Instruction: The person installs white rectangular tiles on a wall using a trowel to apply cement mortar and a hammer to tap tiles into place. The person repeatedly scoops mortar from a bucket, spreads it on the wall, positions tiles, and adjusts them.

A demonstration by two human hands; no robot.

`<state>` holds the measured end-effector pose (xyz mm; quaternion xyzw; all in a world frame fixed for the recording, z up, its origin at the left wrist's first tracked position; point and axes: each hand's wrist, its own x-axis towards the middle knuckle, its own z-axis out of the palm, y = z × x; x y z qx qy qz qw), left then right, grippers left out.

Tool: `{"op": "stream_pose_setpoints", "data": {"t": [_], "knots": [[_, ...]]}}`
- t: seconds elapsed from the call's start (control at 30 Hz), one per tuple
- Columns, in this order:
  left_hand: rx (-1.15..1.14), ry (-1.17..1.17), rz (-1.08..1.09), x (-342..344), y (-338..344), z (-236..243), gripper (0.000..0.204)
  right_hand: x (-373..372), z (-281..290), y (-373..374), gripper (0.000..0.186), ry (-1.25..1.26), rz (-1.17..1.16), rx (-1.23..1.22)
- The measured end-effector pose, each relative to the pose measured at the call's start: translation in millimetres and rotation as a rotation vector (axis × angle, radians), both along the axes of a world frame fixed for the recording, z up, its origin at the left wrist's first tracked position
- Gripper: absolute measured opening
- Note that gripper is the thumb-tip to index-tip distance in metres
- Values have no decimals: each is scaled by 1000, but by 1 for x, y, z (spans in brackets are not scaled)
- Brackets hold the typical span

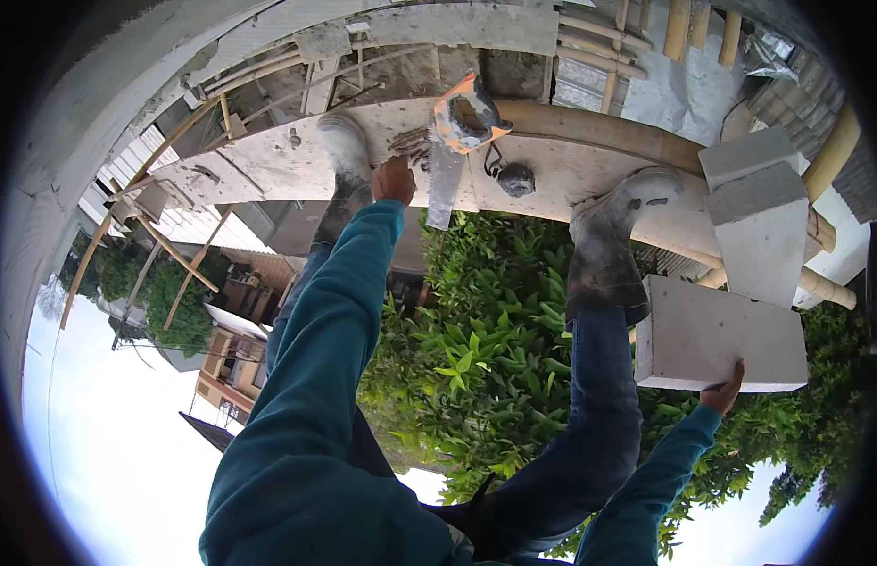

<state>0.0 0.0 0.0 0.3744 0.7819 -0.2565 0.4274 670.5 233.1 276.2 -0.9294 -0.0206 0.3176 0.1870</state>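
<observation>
My left hand reaches down to the mortar-stained wooden plank, its fingers curled beside the grey blade of a hand saw with an orange handle. A toothed grey tool lies just past the fingers; whether the hand grips anything is unclear. My right hand grips the lower edge of a large white building block, which it holds off the plank's edge beside my right boot. My left boot stands on the plank.
Two more white blocks are stacked on the plank at right. A small dark round object lies next to the saw. Bamboo poles run under the planking. Far below are green bushes and rooftops.
</observation>
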Motion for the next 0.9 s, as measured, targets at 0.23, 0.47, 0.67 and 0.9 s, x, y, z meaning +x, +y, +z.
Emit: {"op": "stream_pose_setpoints", "data": {"t": [0.23,0.47,0.67,0.9], "knots": [[294,152,34,17,11,-6,34,3,-3,-2,55,75,-26,11],[386,-4,260,8,3,0,38,4,-2,-4,54,12,-59,6],[674,-1,228,-5,24,3,43,18,-2,-19,58,-7,186,11],[584,55,118,0,46,0,52,17,-4,-11,57,95,-56,19]]}}
